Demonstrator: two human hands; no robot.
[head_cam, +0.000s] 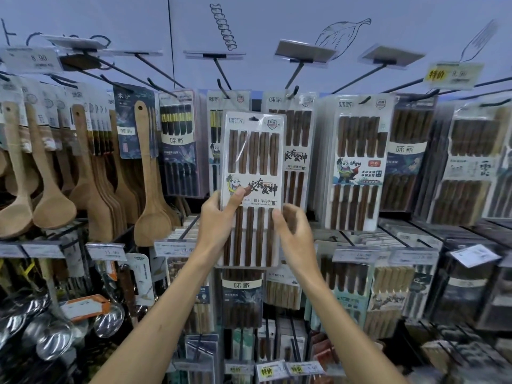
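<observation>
Flat clear-plastic pack of dark wooden chopsticks [252, 162], held before the black wire hooks [223, 87]: light, stiff, slick. Left hand [219, 220] pinches its left edge; right hand [295, 234] apparently clasps the right edge.

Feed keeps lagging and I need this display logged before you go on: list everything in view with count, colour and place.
held chopstick pack: one, dark brown sticks on a white card, centre, in front of the hooks
hanging chopstick packs: many, brown and black, on hooks behind, right and below
wooden spoons and spatulas: several, light tan, hanging at left
metal ladles: a few, silver, lower left
price tags: several, white or yellow, on hook ends and rails
wall: one, pale blue with line drawings, top
left hand: one, grips the pack's left edge
right hand: one, grips the pack's right edge
</observation>
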